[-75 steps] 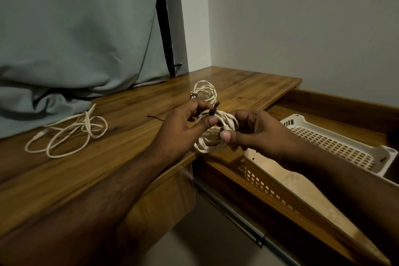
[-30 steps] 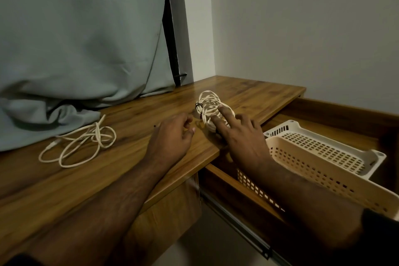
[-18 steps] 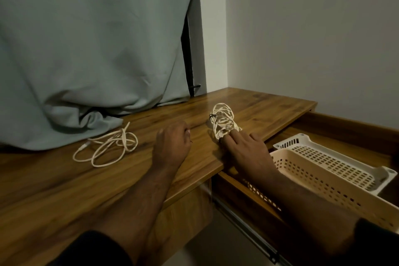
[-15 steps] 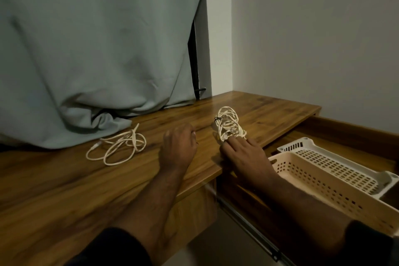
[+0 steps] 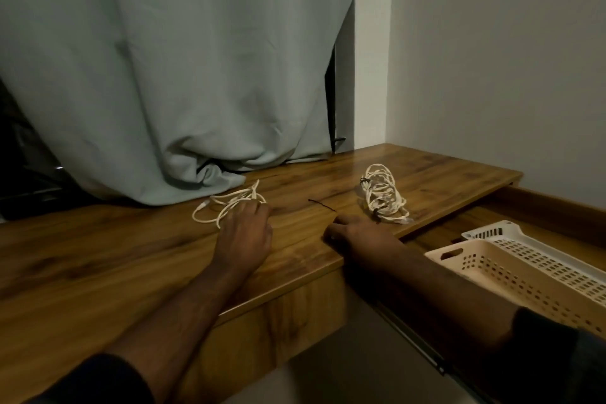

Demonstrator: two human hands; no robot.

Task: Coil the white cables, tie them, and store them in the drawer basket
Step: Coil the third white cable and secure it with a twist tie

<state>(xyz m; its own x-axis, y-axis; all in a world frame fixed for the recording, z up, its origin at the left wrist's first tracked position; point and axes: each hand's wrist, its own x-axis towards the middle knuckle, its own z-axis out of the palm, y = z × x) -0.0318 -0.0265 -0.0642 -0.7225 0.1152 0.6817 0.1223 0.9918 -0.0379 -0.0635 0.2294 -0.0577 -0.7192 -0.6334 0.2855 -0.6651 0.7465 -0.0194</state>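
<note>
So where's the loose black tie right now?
In the head view, the black tie lies on the desk, between the loose cable on its left and the tied coils on its right, just beyond the right hand.

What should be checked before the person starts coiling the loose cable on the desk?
1. Left hand on the loose cable: ok, fingers reach its loops; grip cannot tell.
2. Right hand free: ok, it rests flat on the desk, holding nothing.
3. Spare tie within reach: ok, the thin dark strip lies between the hands.
4. Finished coils out of the way: ok, both lie tied to the right, apart from the loose cable.
5. Basket ready: ok, drawer is pulled out; contents cannot tell.
</note>
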